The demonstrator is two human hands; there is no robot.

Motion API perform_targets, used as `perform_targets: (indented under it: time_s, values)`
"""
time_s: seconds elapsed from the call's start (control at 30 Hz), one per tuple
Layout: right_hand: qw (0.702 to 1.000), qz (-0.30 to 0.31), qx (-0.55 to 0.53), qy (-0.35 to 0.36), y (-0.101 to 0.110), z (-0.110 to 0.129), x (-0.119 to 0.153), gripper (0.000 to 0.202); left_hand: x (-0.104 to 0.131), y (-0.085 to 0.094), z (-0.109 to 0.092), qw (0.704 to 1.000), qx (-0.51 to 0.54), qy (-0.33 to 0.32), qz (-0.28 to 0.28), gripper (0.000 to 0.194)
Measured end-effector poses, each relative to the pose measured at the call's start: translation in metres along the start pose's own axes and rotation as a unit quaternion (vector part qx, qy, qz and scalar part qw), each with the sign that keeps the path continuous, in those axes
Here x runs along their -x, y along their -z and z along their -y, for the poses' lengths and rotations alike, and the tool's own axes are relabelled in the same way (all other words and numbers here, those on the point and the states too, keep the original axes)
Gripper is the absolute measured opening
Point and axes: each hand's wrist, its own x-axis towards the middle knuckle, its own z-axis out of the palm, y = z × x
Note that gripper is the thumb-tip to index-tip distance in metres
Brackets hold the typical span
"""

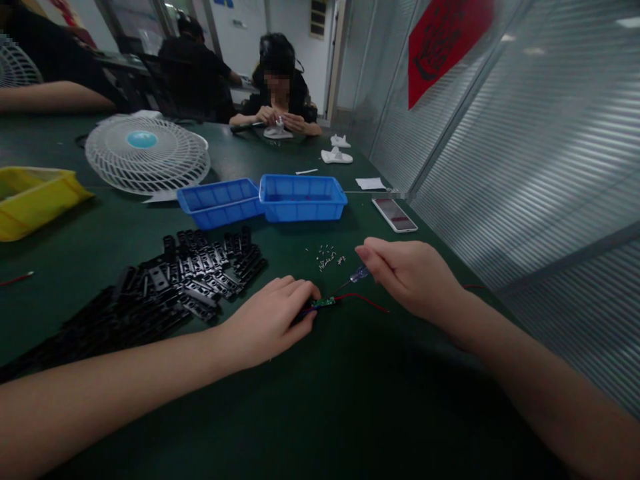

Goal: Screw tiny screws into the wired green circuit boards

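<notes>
My left hand (275,319) pinches a small green circuit board (325,302) between thumb and fingers, low over the green table. Red wire (367,303) trails from the board to the right, and a dark blue wire runs under my fingers. In my closed right hand (410,270) is a screwdriver (359,273) with a clear bluish handle. Its thin shaft slants down to the left, the tip close to the board; contact cannot be made out. Just beyond the board lie several small screws (329,259). Left of my left hand spreads a heap of black plastic housings (200,270).
Two blue bins (303,208) stand beyond the screws. A white fan guard (150,163) and a yellow bin (37,207) are at the left. A phone (395,215) lies near the right edge by the glass partition. Across the table a person handles a white part (278,131).
</notes>
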Motion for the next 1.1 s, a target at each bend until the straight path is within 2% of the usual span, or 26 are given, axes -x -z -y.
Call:
perform_targets:
  time_s: [0.1,0.27,0.43,0.6,0.93,1.1]
  values:
    - [1.000,-0.012,0.024,0.017,-0.0010,-0.0019,0.0004,0.043,-0.0005,-0.0015,0.0013,1.000,-0.002,0.001,0.002,0.015]
    - [0.991,-0.033,-0.079,0.100,-0.0018,-0.0034,0.0013,0.031,-0.0013,-0.0010,0.0007,1.000,-0.006,0.002,0.001,0.016]
    - [0.980,-0.079,-0.158,0.087,-0.0047,-0.0014,0.0024,0.022,-0.0020,0.0054,-0.0038,1.000,-0.006,0.008,0.019,0.017]
    - [0.977,-0.125,-0.132,0.112,-0.0024,-0.0003,0.0039,0.019,-0.0010,0.0040,-0.0024,1.000,-0.002,0.003,0.013,0.017]
    - [0.984,-0.076,-0.137,0.082,0.0040,0.0026,0.0014,0.022,-0.0010,0.0003,0.0006,1.000,-0.007,0.001,0.003,0.017]
    - [0.996,-0.046,-0.040,0.059,0.0027,0.0012,0.0021,0.038,-0.0004,-0.0007,0.0008,1.000,-0.008,0.004,0.007,0.017]
